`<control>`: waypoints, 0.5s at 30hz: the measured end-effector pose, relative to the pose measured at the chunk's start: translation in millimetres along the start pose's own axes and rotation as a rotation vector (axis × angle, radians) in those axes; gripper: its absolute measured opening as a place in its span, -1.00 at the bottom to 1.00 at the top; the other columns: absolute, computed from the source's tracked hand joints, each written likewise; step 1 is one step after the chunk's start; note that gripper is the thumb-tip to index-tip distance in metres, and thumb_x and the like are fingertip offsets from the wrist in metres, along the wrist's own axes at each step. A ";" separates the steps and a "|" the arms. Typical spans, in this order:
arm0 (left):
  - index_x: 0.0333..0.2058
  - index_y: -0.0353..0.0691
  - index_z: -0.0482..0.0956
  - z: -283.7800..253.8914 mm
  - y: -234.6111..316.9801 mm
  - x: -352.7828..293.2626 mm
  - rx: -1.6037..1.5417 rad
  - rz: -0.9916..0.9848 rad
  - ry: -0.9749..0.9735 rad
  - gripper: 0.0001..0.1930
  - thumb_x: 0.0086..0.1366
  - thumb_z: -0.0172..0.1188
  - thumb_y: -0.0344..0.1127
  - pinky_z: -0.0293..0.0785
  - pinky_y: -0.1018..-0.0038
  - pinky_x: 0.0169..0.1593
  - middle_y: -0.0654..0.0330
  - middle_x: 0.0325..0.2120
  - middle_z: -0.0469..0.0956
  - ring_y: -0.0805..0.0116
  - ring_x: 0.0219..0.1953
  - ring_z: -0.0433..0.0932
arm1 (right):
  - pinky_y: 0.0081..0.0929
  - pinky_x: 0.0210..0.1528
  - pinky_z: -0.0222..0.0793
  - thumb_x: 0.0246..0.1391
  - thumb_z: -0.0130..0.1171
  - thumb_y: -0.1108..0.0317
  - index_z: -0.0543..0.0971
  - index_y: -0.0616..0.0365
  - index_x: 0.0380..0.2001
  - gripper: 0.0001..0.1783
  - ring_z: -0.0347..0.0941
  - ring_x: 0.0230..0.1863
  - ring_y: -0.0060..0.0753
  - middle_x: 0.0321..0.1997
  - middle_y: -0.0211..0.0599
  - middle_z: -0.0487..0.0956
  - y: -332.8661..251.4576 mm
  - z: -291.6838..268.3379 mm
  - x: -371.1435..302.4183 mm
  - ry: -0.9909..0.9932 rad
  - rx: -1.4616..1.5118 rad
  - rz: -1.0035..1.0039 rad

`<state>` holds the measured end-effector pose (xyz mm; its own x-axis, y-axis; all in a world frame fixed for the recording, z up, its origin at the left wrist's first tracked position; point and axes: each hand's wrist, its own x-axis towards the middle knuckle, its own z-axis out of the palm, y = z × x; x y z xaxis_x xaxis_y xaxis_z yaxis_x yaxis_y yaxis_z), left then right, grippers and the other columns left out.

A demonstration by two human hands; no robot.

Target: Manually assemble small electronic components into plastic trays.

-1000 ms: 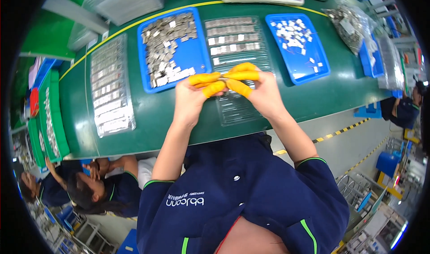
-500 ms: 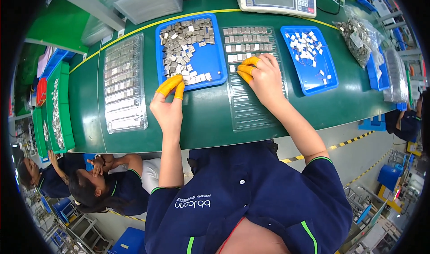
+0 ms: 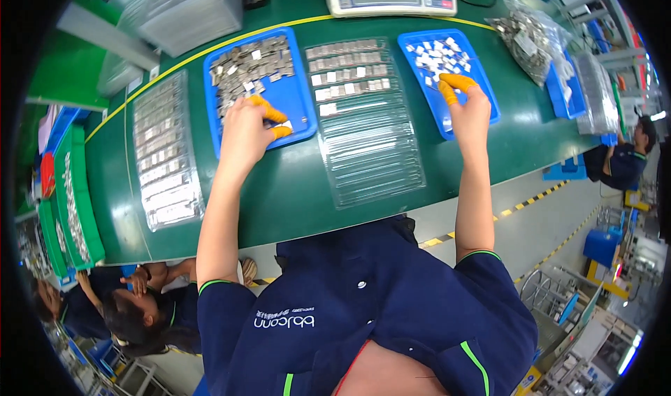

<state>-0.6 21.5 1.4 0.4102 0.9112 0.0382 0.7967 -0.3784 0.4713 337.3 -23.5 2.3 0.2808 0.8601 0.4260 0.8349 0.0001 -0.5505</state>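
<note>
One clear ribbed tray lies on the green table, small grey pieces in its farther rows. To its left, the left hand is at a blue tray of similar pieces, its grip narrow beside a pale piece; whether held, I cannot tell. The right hand reaches into another blue tray, fingertips close together near white pieces; its hold cannot be told. Farther back sit a scale and, rightward, a filled clear bag.
</note>
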 end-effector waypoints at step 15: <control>-0.39 -0.37 0.57 5.3 12.6 -14.2 -1.021 -0.372 0.103 -0.82 -0.03 0.30 -0.49 0.39 0.67 -0.30 0.20 -0.45 0.56 0.54 -0.44 0.47 | -0.39 -0.34 0.39 -0.24 0.30 0.31 0.61 0.13 -0.35 -0.71 0.50 -0.45 -0.18 -0.46 -0.13 0.58 60.2 -10.5 7.6 -0.120 -0.235 0.243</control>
<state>5.9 2.9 2.2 0.1424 0.9680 -0.2069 0.0994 0.1940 0.9760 394.6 -22.3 -20.0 0.4386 0.8743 0.2080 0.8407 -0.3172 -0.4389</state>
